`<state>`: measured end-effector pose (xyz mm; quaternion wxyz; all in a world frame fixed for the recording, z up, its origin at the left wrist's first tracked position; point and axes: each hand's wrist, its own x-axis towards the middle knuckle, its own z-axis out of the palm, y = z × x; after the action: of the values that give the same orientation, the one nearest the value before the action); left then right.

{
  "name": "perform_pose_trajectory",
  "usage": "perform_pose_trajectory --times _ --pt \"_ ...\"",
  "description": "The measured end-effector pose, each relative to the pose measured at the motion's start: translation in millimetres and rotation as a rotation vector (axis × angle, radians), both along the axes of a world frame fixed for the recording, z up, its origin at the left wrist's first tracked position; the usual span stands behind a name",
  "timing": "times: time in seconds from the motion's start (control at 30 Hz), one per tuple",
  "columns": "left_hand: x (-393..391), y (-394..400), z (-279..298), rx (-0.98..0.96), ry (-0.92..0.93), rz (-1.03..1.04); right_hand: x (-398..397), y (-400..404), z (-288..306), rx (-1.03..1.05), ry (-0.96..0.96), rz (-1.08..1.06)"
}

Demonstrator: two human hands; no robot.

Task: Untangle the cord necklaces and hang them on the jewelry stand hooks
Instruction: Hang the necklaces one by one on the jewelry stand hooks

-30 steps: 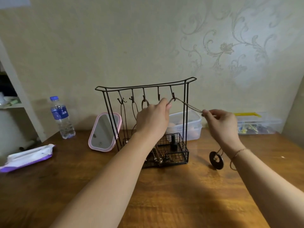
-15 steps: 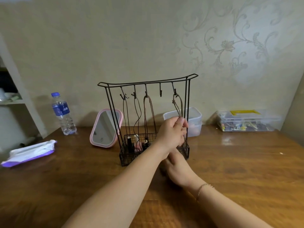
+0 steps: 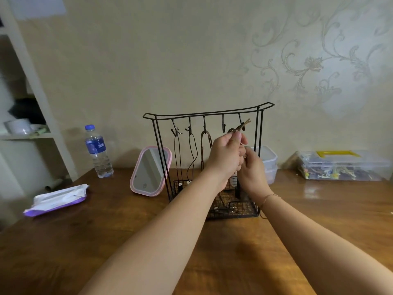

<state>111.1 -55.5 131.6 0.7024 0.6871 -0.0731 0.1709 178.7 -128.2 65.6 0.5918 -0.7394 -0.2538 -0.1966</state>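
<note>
A black wire jewelry stand (image 3: 208,113) with a mesh basket base stands mid-table. Three cord necklaces (image 3: 192,152) hang from its left hooks. My left hand (image 3: 225,156) pinches the top of a brown cord necklace (image 3: 243,127) just below the rightmost hook. My right hand (image 3: 252,173) is right beside it, fingers closed on the same cord lower down. The rest of that cord is hidden behind my hands. The fourth hook (image 3: 223,127) is bare.
On the wooden table (image 3: 148,241): a pink-framed mirror (image 3: 150,171) left of the stand, a water bottle (image 3: 98,152), a wipes pack (image 3: 56,200) far left, clear plastic boxes (image 3: 340,166) at the right and behind the stand. A white shelf (image 3: 27,133) stands left.
A second ago the cord was stretched between my hands at the rightmost hook. My right hand dropped low, then rose again; both hands now meet on the cord just under that hook.
</note>
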Motion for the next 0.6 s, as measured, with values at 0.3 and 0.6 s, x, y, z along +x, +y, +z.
perform_pose_trajectory --times 0.3,0.6 --pt "21 8 -28 0.142 0.055 0.124 19 11 -47 -0.763 -0.029 -0.03" --pt "34 1 -70 0.249 0.113 0.191 -7 -29 -25 -0.888 0.068 0.171"
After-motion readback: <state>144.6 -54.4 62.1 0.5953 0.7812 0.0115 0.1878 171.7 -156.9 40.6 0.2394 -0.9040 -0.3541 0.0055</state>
